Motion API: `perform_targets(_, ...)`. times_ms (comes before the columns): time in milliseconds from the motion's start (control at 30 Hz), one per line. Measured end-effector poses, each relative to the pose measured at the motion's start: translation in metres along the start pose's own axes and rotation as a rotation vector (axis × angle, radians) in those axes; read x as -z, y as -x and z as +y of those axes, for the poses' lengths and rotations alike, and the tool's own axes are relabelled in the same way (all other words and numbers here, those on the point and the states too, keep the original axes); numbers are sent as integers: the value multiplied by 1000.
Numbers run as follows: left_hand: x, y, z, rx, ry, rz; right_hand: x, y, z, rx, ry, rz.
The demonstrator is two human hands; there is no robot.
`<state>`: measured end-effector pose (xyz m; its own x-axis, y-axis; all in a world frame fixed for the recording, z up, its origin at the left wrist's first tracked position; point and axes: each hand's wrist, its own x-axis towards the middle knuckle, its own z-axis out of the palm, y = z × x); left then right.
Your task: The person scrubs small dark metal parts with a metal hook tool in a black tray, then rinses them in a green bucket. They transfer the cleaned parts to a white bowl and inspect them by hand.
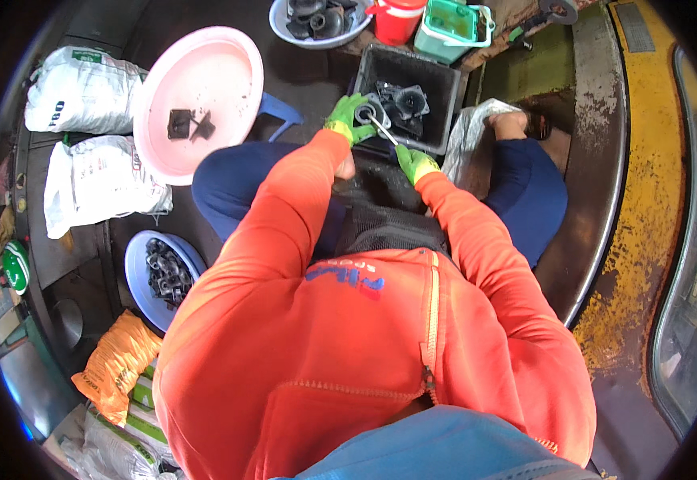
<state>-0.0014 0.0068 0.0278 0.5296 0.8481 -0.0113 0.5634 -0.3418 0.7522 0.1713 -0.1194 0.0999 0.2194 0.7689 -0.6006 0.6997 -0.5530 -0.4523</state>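
Observation:
Green-and-yellow gloves cover both hands. My left hand [346, 120] is closed on a grey ring-shaped part [367, 113] with a round hole, held at the near left corner of a black rectangular crate [448, 90]. In my right hand [416, 163] is a thin, light-coloured rod-like tool [384, 130]; its grip is hidden by the glove. The tool slants up to the left, and its far end meets the grey part. Several dark moulded parts [407, 104] lie inside the crate, just beyond both hands.
A large pink basin [219, 68] holding dark pieces stands left, beside a blue stool [283, 114]. Beyond are a basin of black parts [320, 40], a red bucket [397, 22] and a green container [436, 46]. White sacks [96, 172] lie left, above another basin [142, 280]. A yellow machine wall [632, 240] rises right.

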Motion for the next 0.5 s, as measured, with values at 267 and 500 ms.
perform_targets(267,43,-45,29,255,672,248,101,81,-14,319,-1091,-21)
perform_targets(500,104,-179,38,242,-209,654,130,103,0,-25,-1472,116)
